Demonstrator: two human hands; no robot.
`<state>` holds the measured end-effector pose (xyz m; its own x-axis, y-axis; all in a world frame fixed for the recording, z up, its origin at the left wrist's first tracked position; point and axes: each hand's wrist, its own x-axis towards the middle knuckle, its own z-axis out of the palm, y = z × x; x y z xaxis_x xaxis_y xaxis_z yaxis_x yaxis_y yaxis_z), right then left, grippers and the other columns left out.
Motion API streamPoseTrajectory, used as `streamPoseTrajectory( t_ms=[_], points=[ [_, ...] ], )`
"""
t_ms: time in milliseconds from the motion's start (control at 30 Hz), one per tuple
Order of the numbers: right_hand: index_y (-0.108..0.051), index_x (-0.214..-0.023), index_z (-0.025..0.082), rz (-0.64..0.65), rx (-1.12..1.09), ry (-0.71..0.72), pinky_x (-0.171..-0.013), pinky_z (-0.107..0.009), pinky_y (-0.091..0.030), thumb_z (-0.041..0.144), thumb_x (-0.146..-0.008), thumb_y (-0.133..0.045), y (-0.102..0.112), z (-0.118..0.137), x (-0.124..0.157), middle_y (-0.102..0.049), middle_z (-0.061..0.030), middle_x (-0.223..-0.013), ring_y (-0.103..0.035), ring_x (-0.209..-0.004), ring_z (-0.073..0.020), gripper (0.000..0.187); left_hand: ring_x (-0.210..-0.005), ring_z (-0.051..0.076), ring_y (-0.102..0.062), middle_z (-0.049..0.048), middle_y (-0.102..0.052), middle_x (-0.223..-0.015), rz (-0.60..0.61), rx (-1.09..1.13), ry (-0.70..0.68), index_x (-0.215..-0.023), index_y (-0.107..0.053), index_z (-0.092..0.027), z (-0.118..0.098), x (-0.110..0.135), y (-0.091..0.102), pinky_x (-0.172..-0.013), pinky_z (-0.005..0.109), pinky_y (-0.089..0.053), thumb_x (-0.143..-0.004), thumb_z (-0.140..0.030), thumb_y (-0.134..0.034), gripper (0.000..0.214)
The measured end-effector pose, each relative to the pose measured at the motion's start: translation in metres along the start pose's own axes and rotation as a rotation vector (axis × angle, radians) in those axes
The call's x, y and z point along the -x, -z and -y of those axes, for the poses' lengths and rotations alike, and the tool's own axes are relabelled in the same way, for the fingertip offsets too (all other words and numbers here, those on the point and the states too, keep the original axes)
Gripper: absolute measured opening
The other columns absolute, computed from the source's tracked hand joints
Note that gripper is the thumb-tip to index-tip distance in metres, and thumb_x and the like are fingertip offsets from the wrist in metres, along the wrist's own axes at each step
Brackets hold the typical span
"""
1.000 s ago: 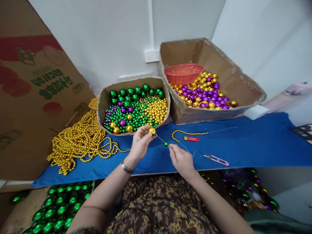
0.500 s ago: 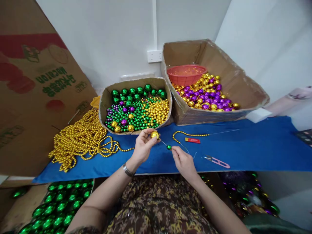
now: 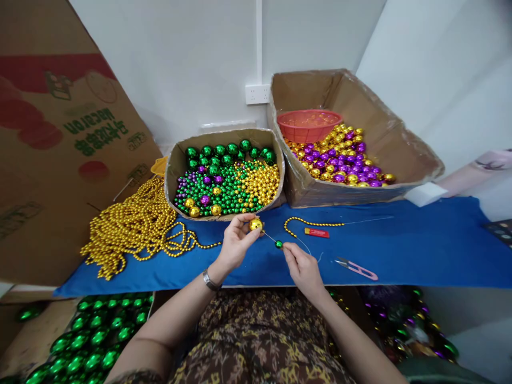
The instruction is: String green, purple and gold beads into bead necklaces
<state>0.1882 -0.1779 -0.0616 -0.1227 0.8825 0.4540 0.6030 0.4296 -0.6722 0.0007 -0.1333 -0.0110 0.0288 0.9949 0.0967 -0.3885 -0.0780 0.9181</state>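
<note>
My left hand [image 3: 237, 241] is closed round a large gold bead [image 3: 256, 224], pinching it between thumb and fingers. A thin string runs from that bead to a small green bead [image 3: 279, 244]. My right hand [image 3: 303, 266] is closed at the green bead's right side, fingertips pinched together; whether they hold the bead or the string behind it is hard to see. Just beyond my right hand lies a short strand of small gold beads [image 3: 307, 219] with loose thread at its end. Near it are a red lighter [image 3: 317, 233] and pink thread snips [image 3: 357, 268].
A low cardboard box [image 3: 168, 176] of green, gold and purple beads stands behind my hands. A taller box [image 3: 416, 154] to its right holds gold and purple beads and a red basket [image 3: 308, 128]. Gold bead strands [image 3: 132, 224] are heaped left. Green balls [image 3: 96, 336] lie below the table.
The view has shifted slightly. Both hands keep the same pose, with the gold bead in the left and the green bead beside the right fingertips.
</note>
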Motion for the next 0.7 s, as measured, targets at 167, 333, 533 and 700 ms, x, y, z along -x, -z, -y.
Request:
streamPoseTrajectory(
  t_ms=[167, 333, 533, 700],
  points=[
    [-0.062, -0.104, 0.021, 0.013, -0.015, 0.002, -0.072, -0.027, -0.052, 0.031, -0.099, -0.039, 0.0024, -0.0003, -0.001, -0.071, -0.006, -0.091, -0.069, -0.079, -0.0179, 0.025, -0.089, 0.018, -0.068, 0.0064, -0.067, -0.103, 0.028, 0.039, 0.051, -0.098, -0.062, -0.017, -0.003, 0.0, 0.0028, -0.076, 0.031, -0.059, -0.067, -0.024, -0.083, 0.039],
    [-0.061, -0.1, 0.021, 0.072, -0.075, -0.086, -0.063, -0.025, -0.048, 0.034, -0.099, -0.039, 0.0042, 0.0035, -0.0009, -0.067, -0.002, -0.074, -0.063, -0.062, -0.0153, 0.025, -0.094, 0.018, -0.067, 0.0077, -0.068, -0.109, 0.09, 0.053, 0.028, -0.101, -0.065, -0.018, -0.0066, 0.0026, 0.0033, -0.079, 0.031, -0.058, -0.07, -0.02, -0.081, 0.035],
    [-0.06, -0.095, 0.02, 0.129, -0.177, -0.177, -0.056, -0.022, -0.042, 0.039, -0.098, -0.04, 0.0019, 0.0036, 0.0015, -0.059, 0.0018, -0.065, -0.055, -0.055, -0.0126, 0.028, -0.095, 0.021, -0.069, 0.0093, -0.068, -0.113, 0.168, 0.09, 0.068, -0.103, -0.067, -0.019, -0.0074, 0.0074, 0.0036, -0.083, 0.033, -0.057, -0.072, -0.024, -0.08, 0.034],
    [-0.059, -0.095, 0.02, 0.144, -0.211, -0.204, -0.056, -0.021, -0.041, 0.04, -0.098, -0.04, 0.0026, 0.0066, 0.0044, -0.057, 0.0017, -0.066, -0.053, -0.056, -0.0119, 0.028, -0.091, 0.021, -0.07, 0.0104, -0.069, -0.11, 0.112, 0.122, 0.099, -0.109, -0.063, -0.018, -0.0059, 0.0087, 0.0022, -0.08, 0.033, -0.057, -0.071, -0.025, -0.081, 0.043]
  ],
)
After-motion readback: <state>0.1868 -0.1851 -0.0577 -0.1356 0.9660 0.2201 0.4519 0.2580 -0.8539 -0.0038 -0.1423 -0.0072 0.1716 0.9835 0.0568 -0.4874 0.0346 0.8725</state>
